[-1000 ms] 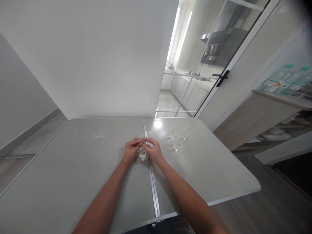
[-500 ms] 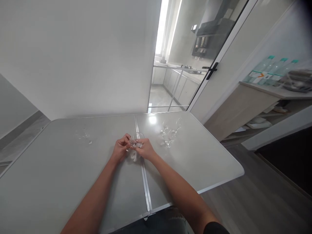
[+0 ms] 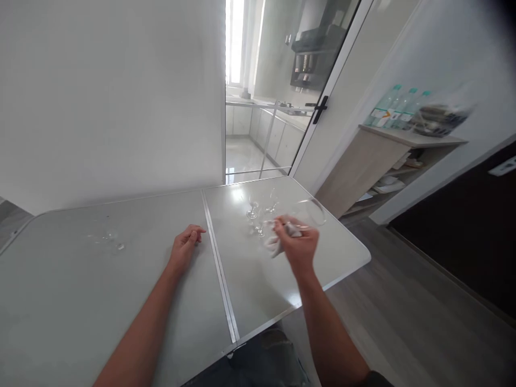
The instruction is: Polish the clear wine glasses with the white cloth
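Note:
My right hand (image 3: 298, 239) is raised over the right half of the table, closed around a clear stemmed wine glass (image 3: 316, 211) and a crumpled white cloth (image 3: 274, 246). The glass is smeared by motion, with its bowl pointing right. Just behind and left of this hand, several clear stemmed glasses (image 3: 252, 210) stand on the table. Left of the metal seam, my left hand (image 3: 186, 243) is low at the tabletop, fingers loosely bent and nothing visible in them. Farther left lie small clear transparent pieces (image 3: 108, 236), too faint to name.
The pale table (image 3: 133, 301) has a metal seam (image 3: 220, 263) across it and meets a white wall behind. A glass door (image 3: 274, 134) is at the back. To the right stands a wooden shelf unit (image 3: 355, 161) with several green-capped bottles (image 3: 389, 107) on top.
My hands have parted. The right hand has carried the glass and cloth to the right, while the left has let go and stays left of the seam. The view has turned right.

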The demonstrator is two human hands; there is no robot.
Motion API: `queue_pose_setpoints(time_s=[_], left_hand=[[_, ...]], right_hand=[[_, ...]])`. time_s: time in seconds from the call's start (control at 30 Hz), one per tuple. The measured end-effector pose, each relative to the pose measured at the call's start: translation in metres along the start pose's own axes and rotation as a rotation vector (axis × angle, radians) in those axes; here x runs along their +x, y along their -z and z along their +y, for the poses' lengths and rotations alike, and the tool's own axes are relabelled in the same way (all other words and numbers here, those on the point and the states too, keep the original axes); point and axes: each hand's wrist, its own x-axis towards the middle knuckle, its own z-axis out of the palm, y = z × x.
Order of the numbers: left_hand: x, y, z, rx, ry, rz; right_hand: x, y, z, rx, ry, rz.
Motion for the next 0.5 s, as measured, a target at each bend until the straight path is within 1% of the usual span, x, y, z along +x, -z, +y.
queue_pose_setpoints(time_s=[0.03, 0.07, 0.1, 0.17, 0.23, 0.3, 0.4, 0.5], left_hand=[[0.0, 0.0, -0.001, -0.01, 0.009, -0.011], [0.0, 0.0, -0.002, -0.018, 0.019, -0.022], [0.001, 0.0, -0.002, -0.021, 0.028, -0.031], [0.001, 0.0, -0.003, -0.013, 0.04, -0.041], [0.002, -0.001, -0.003, -0.01, 0.042, -0.052], [0.002, -0.001, -0.002, -0.035, 0.048, -0.052], [0.004, 0.002, -0.001, -0.15, 0.082, -0.023], [0.004, 0.006, -0.002, -0.247, 0.116, 0.037]], right_hand=[[0.01, 0.018, 0.011, -0.072, -0.024, 0.068], [0.021, 0.033, 0.024, -0.161, -0.032, 0.105], [0.031, 0.044, 0.037, -0.256, -0.041, 0.089], [0.05, 0.055, 0.065, -0.405, -0.106, 0.006], [0.062, 0.055, 0.087, -0.498, -0.192, -0.093], [0.068, 0.049, 0.103, -0.545, -0.27, -0.17], [0.071, 0.039, 0.117, -0.559, -0.338, -0.23], [0.073, 0.035, 0.125, -0.553, -0.35, -0.251]])
